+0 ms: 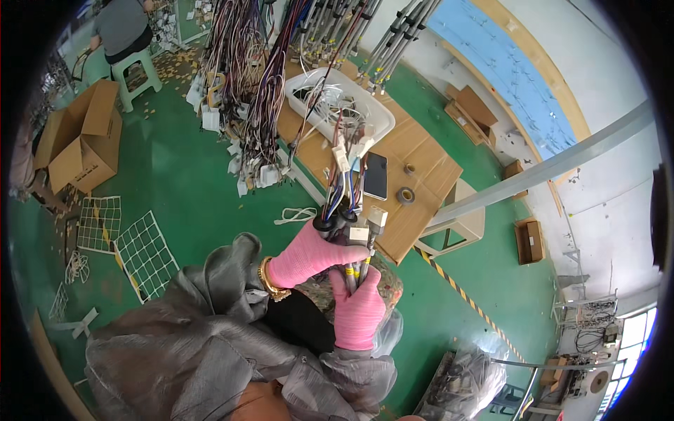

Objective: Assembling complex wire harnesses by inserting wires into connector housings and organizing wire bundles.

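Note:
Both my hands wear pink knit gloves and hold one wire harness (342, 189) in front of me. My left hand (309, 256) is closed round the bundle just below two black round grommets (335, 218), its thumb lying across the grey cables. Just beneath it, my right hand (358, 309) pinches the lower grey cables (357, 270), which carry yellow bands. White connectors (377, 217) stand up beside the left thumb. Further up, loose coloured wires end in more white connectors (341, 158). The fingers' undersides are hidden.
Ahead stands a brown table (421, 168) with a white tub (379, 119) of wires, a dark phone (375, 176) and a tape roll (405, 196). Many harnesses (246, 84) hang at its left. A cardboard box (84, 137) and a seated person (123, 28) are far left.

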A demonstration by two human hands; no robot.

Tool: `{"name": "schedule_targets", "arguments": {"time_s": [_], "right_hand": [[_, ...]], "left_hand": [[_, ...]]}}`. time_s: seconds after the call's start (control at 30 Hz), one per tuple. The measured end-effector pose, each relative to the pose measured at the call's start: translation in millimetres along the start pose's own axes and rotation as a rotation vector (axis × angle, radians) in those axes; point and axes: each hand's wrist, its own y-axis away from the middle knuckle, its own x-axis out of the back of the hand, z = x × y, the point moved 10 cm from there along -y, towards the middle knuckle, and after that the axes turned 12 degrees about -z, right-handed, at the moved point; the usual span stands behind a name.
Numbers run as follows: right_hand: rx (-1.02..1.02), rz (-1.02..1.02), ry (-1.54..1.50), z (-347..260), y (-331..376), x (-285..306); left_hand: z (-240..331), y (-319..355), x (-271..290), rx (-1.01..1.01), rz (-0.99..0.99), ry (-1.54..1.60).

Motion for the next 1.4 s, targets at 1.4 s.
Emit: {"name": "schedule_targets", "arguments": {"time_s": [1.4], "right_hand": [[-0.087, 0.001, 0.008, 33, 4, -4]], "left_hand": [[-50, 2, 13, -0.058, 0.047, 0.007]]}}
